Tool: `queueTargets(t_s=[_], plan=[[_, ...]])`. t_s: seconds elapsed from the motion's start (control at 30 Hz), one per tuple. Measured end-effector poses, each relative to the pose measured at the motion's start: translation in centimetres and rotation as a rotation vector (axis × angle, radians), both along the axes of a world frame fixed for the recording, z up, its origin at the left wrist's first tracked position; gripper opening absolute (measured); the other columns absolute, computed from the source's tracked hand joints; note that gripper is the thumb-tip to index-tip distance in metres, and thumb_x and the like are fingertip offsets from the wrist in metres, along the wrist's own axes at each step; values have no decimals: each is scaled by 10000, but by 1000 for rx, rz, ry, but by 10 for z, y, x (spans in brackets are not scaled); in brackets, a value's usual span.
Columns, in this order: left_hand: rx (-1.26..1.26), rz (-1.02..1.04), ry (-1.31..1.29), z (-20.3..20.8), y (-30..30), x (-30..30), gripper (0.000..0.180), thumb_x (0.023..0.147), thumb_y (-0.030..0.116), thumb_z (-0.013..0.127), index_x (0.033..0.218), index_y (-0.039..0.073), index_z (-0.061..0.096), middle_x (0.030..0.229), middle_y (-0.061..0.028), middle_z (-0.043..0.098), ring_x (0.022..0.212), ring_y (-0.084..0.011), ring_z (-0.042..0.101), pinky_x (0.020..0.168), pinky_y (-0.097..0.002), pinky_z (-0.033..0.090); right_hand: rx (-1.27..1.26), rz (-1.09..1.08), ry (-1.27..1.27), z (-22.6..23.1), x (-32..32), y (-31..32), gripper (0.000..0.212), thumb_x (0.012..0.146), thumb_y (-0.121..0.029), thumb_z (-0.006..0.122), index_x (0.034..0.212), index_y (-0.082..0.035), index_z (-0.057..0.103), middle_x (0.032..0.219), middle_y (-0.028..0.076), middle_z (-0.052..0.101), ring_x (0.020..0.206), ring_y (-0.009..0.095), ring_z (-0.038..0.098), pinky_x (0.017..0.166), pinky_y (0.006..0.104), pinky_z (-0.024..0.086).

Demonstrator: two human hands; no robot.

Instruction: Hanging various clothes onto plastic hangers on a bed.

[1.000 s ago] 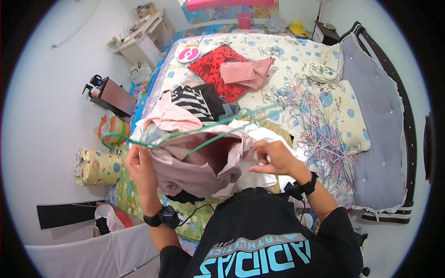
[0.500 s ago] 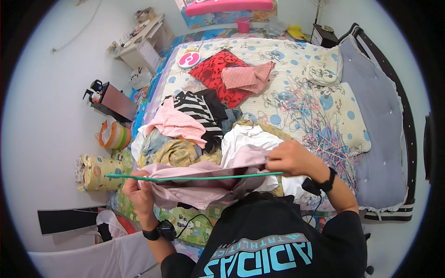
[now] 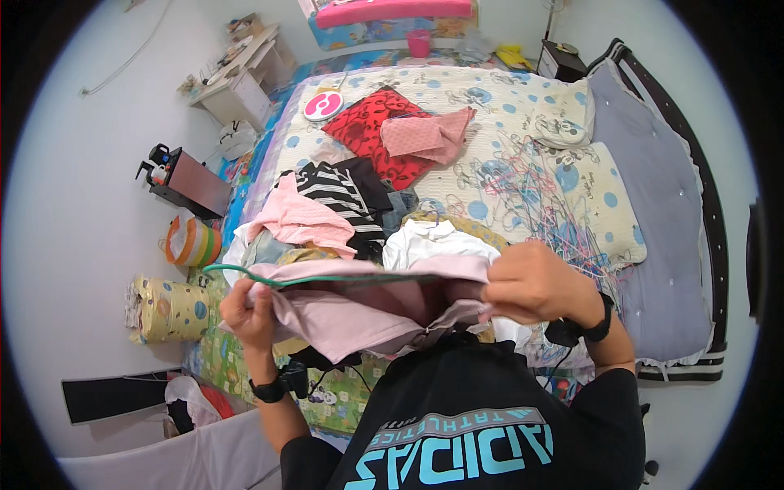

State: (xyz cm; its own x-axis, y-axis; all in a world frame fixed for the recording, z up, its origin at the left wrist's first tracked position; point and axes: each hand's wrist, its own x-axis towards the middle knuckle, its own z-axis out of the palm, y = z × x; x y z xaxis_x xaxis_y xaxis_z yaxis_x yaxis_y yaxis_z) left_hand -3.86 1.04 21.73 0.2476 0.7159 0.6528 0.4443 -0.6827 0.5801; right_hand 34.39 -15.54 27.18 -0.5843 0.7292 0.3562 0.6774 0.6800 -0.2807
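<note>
A pale pink garment (image 3: 347, 318) is stretched between my two hands in front of my body, its opening spread wide. My left hand (image 3: 247, 314) is closed on a green clothes hanger (image 3: 343, 279) and the garment's left edge. The hanger's left end sticks out past the cloth, and its right part runs into the opening. Closed fingers of my right hand (image 3: 535, 282) pinch the garment's right edge; the fingertips are partly hidden. Just beyond the garment lies a white shirt (image 3: 429, 243) with a hanger hook showing at its neck.
On the bed (image 3: 490, 196) are a pink knit garment (image 3: 298, 219), a black-and-white striped garment (image 3: 335, 192), a red patterned cushion (image 3: 359, 122) and a folded pink cloth (image 3: 416, 137). Many tangled hangers (image 3: 531, 188) lie at right. A striped basket (image 3: 192, 241) stands left.
The hanger's right end has gone from the open into the garment. The garment's opening is spread wider, and my right hand has risen slightly and moved right.
</note>
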Motion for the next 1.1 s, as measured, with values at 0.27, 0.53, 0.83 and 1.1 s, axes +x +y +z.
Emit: queueTargets(t_s=[0.27, 0.53, 0.83, 1.1], plan=[[-237, -311, 202, -30, -35, 109, 192, 815, 182, 720, 914, 27, 666, 564, -85, 518, 460, -177, 467, 477, -313, 355, 182, -22, 82, -53, -33, 46, 235, 803, -300, 649, 832, -99, 531, 744, 56, 494, 737, 241, 558, 669, 354, 458], [-670, -224, -262, -52, -49, 138, 161, 932, 153, 615, 861, 9, 608, 807, -9, 595, 759, -68, 505, 692, -216, 412, 58, -228, 463, -99, -31, 42, 392, 783, -104, 677, 1155, -89, 556, 1103, 84, 603, 1051, 280, 562, 898, 389, 437], [-733, -224, -564, -67, -65, 147, 149, 958, 185, 562, 911, 44, 580, 867, 15, 564, 762, -51, 473, 706, -197, 382, -89, -666, 582, -161, -12, 7, 586, 717, -127, 750, 1234, -66, 480, 1229, 127, 511, 1149, 329, 495, 955, 408, 411], [-747, -309, -696, -39, -92, 157, 137, 963, 187, 541, 953, 56, 502, 790, 23, 555, 688, -17, 460, 618, -171, 345, -153, -1033, 494, -226, -7, 10, 437, 741, -311, 760, 1040, -49, 580, 891, 132, 643, 766, 281, 639, 667, 369, 503]])
